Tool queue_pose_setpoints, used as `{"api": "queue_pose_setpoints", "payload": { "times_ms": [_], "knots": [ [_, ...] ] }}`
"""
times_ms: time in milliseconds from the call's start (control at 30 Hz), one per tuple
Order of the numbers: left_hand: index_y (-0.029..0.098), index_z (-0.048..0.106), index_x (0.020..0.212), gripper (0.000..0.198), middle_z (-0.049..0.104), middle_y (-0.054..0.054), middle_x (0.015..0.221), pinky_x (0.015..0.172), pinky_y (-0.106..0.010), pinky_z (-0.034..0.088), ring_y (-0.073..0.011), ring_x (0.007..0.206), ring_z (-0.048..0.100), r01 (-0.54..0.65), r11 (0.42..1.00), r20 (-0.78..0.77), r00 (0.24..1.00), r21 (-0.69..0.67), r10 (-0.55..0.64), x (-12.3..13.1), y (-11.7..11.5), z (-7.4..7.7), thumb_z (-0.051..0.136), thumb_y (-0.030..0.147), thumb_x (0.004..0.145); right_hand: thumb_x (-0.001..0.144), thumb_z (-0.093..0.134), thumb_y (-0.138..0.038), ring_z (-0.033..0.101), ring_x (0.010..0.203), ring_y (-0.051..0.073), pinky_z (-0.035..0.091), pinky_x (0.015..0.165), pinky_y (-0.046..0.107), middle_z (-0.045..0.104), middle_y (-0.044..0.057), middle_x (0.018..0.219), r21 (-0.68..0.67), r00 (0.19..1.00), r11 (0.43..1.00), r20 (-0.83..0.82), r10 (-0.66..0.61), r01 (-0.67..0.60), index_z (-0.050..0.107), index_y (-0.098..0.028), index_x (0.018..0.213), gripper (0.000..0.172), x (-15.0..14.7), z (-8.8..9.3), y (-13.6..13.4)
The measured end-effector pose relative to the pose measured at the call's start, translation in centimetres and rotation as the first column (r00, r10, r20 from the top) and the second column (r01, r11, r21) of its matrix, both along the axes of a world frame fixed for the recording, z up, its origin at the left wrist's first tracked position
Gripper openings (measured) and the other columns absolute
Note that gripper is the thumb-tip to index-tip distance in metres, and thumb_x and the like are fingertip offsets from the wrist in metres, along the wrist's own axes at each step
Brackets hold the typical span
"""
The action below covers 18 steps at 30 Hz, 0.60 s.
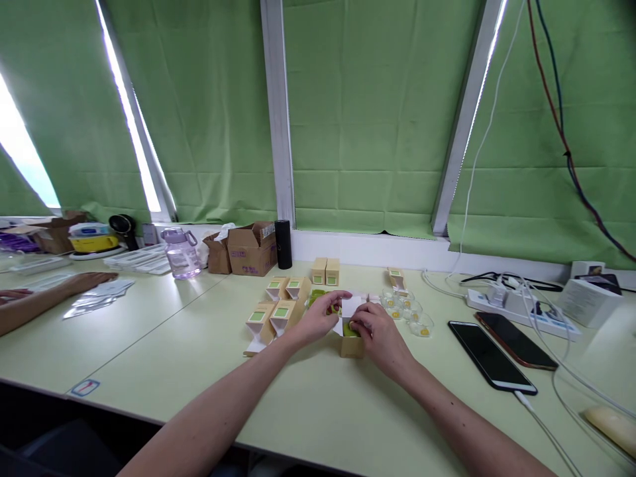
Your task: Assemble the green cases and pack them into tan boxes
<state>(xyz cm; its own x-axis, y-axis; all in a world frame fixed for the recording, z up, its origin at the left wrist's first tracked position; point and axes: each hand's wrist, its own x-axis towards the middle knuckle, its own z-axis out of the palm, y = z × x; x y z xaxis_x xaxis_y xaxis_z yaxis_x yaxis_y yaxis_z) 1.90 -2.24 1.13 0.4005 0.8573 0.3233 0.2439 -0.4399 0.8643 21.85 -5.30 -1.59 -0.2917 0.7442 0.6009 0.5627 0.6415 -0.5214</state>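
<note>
A small tan box (352, 348) stands open before me, its white flaps raised and something green inside. My right hand (380, 334) reaches into the box opening with its fingers pinched together; what they hold, if anything, is too small to name. At the box's left side, my left hand (322, 317) has its fingers curved near the raised flap, and their tips are partly hidden. Several tan boxes with green labels (282, 313) stand to the left. Behind my left hand lie green packets (316, 295). Several clear round containers with yellow contents (421, 325) are to the right.
Two closed boxes (325, 271) and a black cylinder (283, 245) stand further back, near a cardboard box (252, 250) and a purple bottle (181, 253). Two phones (491, 356) and a cabled power strip (521, 313) lie right. Another person's arm (44, 303) rests far left.
</note>
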Motion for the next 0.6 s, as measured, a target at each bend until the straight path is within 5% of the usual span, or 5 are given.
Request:
{"api": "queue_pose_setpoints", "payload": {
  "times_ms": [367, 600],
  "knots": [
    [0.016, 0.068, 0.125, 0.064, 0.058, -0.004, 0.094, 0.08, -0.031, 0.043, -0.0185, 0.089, 0.052, 0.007, 0.999, 0.033, 0.999, -0.034, -0.005, 0.1, -0.2, 0.3, 0.051, 0.005, 0.065, 0.099, 0.047, -0.018, 0.062, 0.101, 0.029, 0.053, 0.089, 0.047, 0.071, 0.01, 0.104, 0.025, 0.997, 1.0, -0.075, 0.001, 0.001, 0.069, -0.024, 0.096, 0.023, 0.5, -0.5, 0.1],
    [0.014, 0.067, 0.126, 0.064, 0.062, -0.006, 0.098, 0.075, -0.029, 0.042, -0.0188, 0.089, 0.054, 0.068, 0.992, 0.124, 0.991, -0.11, -0.055, 0.1, 0.2, 0.0, 0.051, 0.009, 0.064, 0.099, 0.045, -0.027, 0.064, 0.097, 0.027, 0.053, 0.083, 0.041, 0.069, 0.01, 0.106, -0.044, 0.952, 0.996, -0.296, -0.082, 0.072, 0.065, -0.022, 0.102, 0.021, 1.4, -0.8, 0.8]
  ]
}}
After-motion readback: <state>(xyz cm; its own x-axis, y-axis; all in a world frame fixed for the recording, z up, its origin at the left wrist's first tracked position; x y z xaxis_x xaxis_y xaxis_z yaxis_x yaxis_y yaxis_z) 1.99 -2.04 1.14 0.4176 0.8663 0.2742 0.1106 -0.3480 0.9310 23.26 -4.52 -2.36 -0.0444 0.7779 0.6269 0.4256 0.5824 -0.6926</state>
